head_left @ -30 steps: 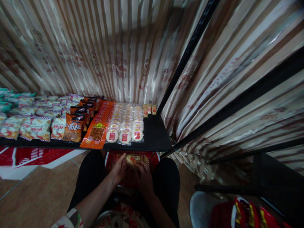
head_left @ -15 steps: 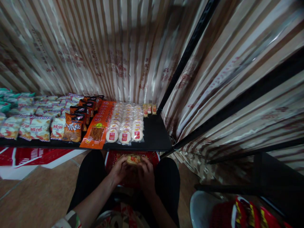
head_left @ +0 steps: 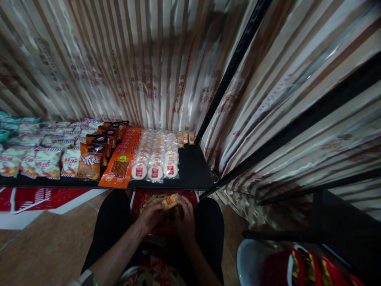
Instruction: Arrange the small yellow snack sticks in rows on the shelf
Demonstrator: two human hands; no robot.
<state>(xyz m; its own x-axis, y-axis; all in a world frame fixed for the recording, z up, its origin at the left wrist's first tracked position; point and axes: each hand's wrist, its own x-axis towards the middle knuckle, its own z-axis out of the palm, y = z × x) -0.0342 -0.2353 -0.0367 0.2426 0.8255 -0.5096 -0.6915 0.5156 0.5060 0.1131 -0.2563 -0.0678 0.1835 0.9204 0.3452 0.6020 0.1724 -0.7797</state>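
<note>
My left hand (head_left: 153,215) and my right hand (head_left: 185,218) are together over a red basket (head_left: 195,197) between my knees, below the front edge of a black shelf (head_left: 193,171). Both hands close around small yellow snack packets (head_left: 170,200) held just above the basket. On the shelf directly above lie rows of round white cakes in clear wrap (head_left: 156,155), with an orange snack pack (head_left: 122,159) to their left. A few small yellow packets (head_left: 185,138) stand at the back of the shelf.
Further left on the shelf lie dark orange bags (head_left: 94,157) and white chip bags (head_left: 41,161). Striped wrapping paper covers the walls. A black upright post (head_left: 232,67) marks the shelf's right corner. A white stool (head_left: 253,262) and red bags (head_left: 309,270) sit at lower right.
My hands have risen slightly with the yellow packets and shifted a little toward the shelf edge. The camera view drifted slightly left and down.
</note>
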